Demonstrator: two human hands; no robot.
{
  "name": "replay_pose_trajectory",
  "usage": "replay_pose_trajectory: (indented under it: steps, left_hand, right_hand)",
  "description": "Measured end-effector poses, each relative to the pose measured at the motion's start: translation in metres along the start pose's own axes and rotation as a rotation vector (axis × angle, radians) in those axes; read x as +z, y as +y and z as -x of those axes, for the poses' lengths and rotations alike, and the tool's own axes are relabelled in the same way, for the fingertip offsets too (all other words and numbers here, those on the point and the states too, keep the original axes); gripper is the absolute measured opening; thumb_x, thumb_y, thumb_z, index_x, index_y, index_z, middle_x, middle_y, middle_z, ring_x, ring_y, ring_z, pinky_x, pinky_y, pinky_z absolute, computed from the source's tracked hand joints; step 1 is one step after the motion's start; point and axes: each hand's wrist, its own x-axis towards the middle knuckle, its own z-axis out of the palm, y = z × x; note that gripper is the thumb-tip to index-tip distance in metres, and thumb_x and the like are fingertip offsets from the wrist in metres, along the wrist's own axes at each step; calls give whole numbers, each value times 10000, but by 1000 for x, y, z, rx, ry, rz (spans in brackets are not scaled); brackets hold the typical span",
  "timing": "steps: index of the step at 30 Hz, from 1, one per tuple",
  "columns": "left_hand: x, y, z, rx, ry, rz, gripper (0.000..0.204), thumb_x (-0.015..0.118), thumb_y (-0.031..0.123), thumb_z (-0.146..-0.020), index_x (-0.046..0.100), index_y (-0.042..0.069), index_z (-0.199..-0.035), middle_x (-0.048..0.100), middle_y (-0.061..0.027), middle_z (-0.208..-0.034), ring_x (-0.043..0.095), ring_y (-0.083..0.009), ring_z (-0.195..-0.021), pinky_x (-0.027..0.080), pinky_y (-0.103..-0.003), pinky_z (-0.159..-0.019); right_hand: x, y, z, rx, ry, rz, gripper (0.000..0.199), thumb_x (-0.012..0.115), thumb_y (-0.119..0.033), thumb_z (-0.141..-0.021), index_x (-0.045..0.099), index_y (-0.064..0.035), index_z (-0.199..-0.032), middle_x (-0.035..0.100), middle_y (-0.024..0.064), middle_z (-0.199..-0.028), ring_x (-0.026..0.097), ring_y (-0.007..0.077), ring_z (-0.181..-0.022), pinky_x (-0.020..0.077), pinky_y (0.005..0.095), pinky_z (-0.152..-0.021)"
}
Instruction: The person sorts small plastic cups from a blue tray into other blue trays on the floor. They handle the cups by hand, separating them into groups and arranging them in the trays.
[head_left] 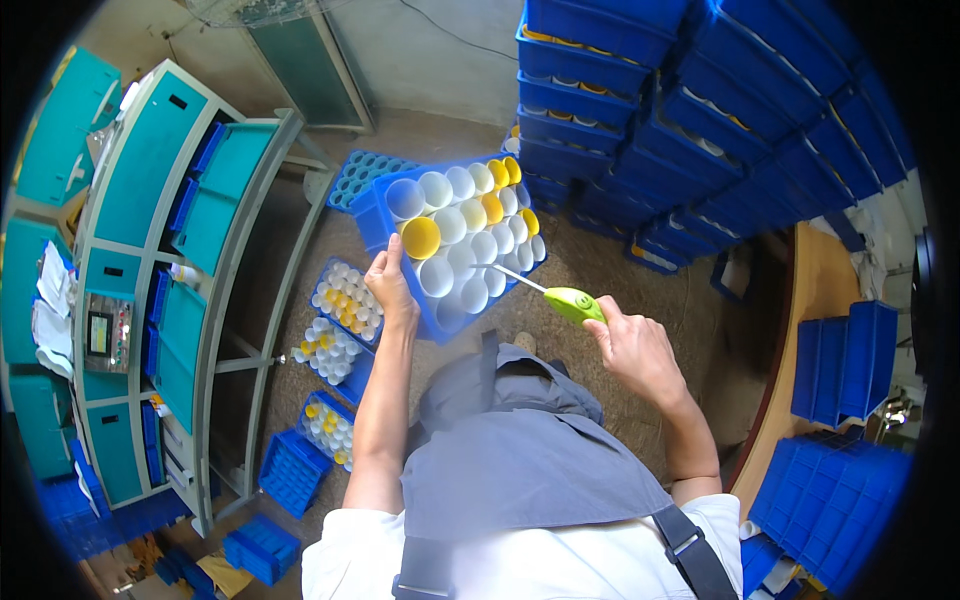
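1. Nearest the camera, a grey apron (520, 450) over a white shirt is seen, with both forearms rising from the lower edge.
2. A green-handled tool (572, 301) is gripped in the right hand (635, 350), which is closed around the handle; its thin pale shaft is pointed up and to the left.
3. The near left edge of a tilted blue tray (385, 225) is clasped by the left hand (388, 285), with the fingers curled around the rim.
4. The tray is held in front of the body, between the hands and slightly above them. It is filled with white cups (470, 250) and a few yellow cups (421, 237).
5. The tool's long axis runs from the right hand toward the tray's lower middle; the tip lies over the white cups there. The right hand is the nearer one to that spot.
6. Whether the tip touches a cup cannot be told.
7. On the floor at left, smaller trays (345, 300) of cups are set beside a teal machine (150, 280). Stacked blue crates (690, 120) are seen at upper right, with some cut off by the rim.
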Motion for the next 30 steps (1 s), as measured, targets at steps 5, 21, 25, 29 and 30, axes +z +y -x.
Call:
replay_pose_trajectory:
  steps: [5,21,25,29,30]
  left_hand:
    - [-8,7,-7,4,58,-42,434,728,221,-970,536,136,-590,481,102,-612,360,0,-553,237,-220,-509]
    - [-177,54,-235,-313,-106,371,302,633,234,-1022,649,-34,-1160,722,-140,-1079,727,-212,-920,617,-352,-817]
    - [-239,83,-302,-310,-91,373,304,648,247,-1015,654,-26,-1150,720,-127,-1086,717,-203,-935,600,-343,-840]
    - [-308,116,-352,-334,-4,465,427,663,310,-999,622,-39,-1242,701,-160,-1182,707,-265,-1031,589,-391,-899]
    - [-327,121,-359,-302,14,533,461,668,324,-994,610,-40,-1270,694,-165,-1208,700,-280,-1059,583,-406,-920]
  right_hand:
    - [-4,-24,-23,-124,135,-50,270,558,-323,-1032,532,-69,-1121,694,191,-730,683,412,-651,544,492,-572]
    - [2,-120,-191,215,4,333,254,512,-302,-1048,552,-55,-1089,655,252,-694,677,452,-702,532,542,-615]
    - [31,-177,-300,261,189,314,277,513,-326,-1044,558,-55,-1082,673,257,-723,682,456,-708,545,547,-627]
    - [57,-241,-362,89,-68,391,289,517,-339,-1039,559,-56,-1076,671,269,-744,679,452,-704,543,549,-634]
    - [63,-258,-358,30,-104,373,294,521,-349,-1033,560,-61,-1076,668,272,-747,672,465,-720,534,561,-654]
